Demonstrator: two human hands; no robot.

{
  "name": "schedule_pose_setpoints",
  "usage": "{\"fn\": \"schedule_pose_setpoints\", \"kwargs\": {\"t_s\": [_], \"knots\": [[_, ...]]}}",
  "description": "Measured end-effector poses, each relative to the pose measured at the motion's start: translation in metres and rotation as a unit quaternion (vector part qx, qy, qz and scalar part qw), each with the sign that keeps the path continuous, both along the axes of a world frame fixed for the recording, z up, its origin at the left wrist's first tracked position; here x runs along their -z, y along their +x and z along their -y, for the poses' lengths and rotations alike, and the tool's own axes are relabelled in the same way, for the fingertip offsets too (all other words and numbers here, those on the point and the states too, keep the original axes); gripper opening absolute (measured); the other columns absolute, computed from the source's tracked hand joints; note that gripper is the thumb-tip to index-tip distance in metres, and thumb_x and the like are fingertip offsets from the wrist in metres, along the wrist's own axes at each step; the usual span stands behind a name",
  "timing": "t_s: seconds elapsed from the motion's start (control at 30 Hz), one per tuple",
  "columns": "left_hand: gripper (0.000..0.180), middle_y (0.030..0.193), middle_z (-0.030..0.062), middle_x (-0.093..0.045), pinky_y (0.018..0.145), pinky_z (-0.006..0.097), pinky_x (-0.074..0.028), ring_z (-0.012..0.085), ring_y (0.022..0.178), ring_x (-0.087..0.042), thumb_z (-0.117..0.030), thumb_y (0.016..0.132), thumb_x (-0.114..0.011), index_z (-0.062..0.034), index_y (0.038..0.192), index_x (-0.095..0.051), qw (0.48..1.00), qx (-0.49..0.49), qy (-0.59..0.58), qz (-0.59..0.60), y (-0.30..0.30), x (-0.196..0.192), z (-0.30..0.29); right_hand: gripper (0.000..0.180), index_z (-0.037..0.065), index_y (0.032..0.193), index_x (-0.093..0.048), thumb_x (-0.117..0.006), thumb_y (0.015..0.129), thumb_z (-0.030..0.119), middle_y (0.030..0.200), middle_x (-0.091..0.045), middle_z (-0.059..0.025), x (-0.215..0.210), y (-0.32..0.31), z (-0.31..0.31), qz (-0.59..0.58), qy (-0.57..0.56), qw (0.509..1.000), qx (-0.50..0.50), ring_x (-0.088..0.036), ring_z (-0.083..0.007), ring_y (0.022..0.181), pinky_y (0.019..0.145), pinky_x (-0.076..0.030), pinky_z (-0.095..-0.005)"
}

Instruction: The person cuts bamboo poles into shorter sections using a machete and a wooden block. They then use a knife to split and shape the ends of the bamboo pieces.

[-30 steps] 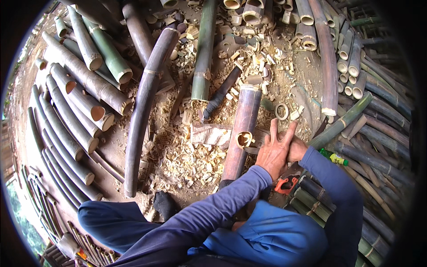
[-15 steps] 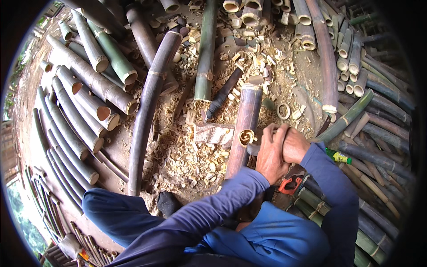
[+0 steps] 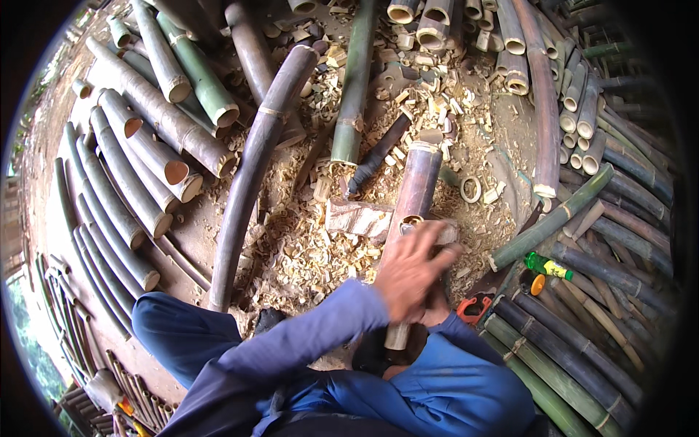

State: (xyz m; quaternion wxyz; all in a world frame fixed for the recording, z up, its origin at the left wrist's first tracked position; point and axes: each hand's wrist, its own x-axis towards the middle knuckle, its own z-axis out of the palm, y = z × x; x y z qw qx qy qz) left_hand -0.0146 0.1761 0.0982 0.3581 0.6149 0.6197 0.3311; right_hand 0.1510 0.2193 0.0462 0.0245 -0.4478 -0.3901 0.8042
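Observation:
A brown bamboo section (image 3: pixel 419 178) slants across a pale, rough wooden block (image 3: pixel 357 221), its lower end toward my lap. In its upper side is a cut hole (image 3: pixel 411 221), partly covered by my fingers. My left hand (image 3: pixel 411 275) lies over the bamboo just below the hole, fingers spread and slightly blurred, with nothing seen in its grasp. My right hand (image 3: pixel 437 307) is low beside the bamboo, mostly hidden under the left; its fingers and anything in them do not show. Left of the bamboo lies a dark wrapped stick-like tool (image 3: pixel 378 153).
Pale shavings (image 3: pixel 302 255) cover the ground around the block. A long dark bamboo pole (image 3: pixel 251 167) lies to the left, with several more beyond. An orange-handled tool (image 3: pixel 475 309), a green bottle (image 3: pixel 548 266) and a stack of bamboo (image 3: pixel 575 342) are at the right.
Both hands have moved down and left, from beside the hole to the lower bamboo. My left hand's fingers have spread out. The view has shifted slightly.

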Motion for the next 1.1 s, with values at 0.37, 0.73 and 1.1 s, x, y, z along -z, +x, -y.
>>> {"fn": "schedule_pose_setpoints", "kwargs": {"t_s": [0.37, 0.73, 1.1], "knots": [[0.027, 0.077, 0.0120, -0.061, 0.064, 0.043, -0.053, 0.0301, 0.074, -0.069, -0.018, 0.083, -0.069, -0.0025, 0.096, -0.052, 0.908, 0.021, -0.210, -0.362, -0.064, -0.024, 0.072, 0.034, 0.005, 0.124, -0.060, -0.049, 0.108, 0.033, 0.119, -0.068, -0.0116, -0.001, -0.051, 0.010, -0.120, -0.329, 0.926, 0.144, -0.066, -0.0230, 0.112, 0.097, -0.057, -0.0440], [0.044, 0.084, 0.0154, -0.075, 0.076, 0.043, -0.059, 0.0295, 0.079, -0.074, -0.024, 0.059, -0.090, -0.0076, 0.098, -0.077, 0.886, 0.192, -0.411, -0.093, -0.156, 0.035, -0.009, 0.041, -0.010, 0.120, -0.061, -0.049, 0.106, 0.026, 0.108, -0.073, -0.0222, 0.004, -0.074, -0.021, -0.137, -0.372, 0.904, 0.159, -0.073, -0.0323, 0.099, 0.092, -0.060, -0.0408], [0.045, 0.075, 0.0228, -0.068, 0.061, 0.051, -0.056, 0.0398, 0.069, -0.071, -0.021, 0.081, -0.073, 0.0049, 0.109, -0.049, 0.935, -0.057, -0.339, -0.082, 0.024, 0.018, 0.078, 0.036, -0.001, 0.119, -0.063, -0.055, 0.104, 0.031, 0.097, -0.071, -0.0137, 0.005, -0.013, -0.061, 0.009, -0.245, 0.967, -0.068, -0.072, -0.0249, 0.074, 0.062, -0.062, -0.0395]]}}
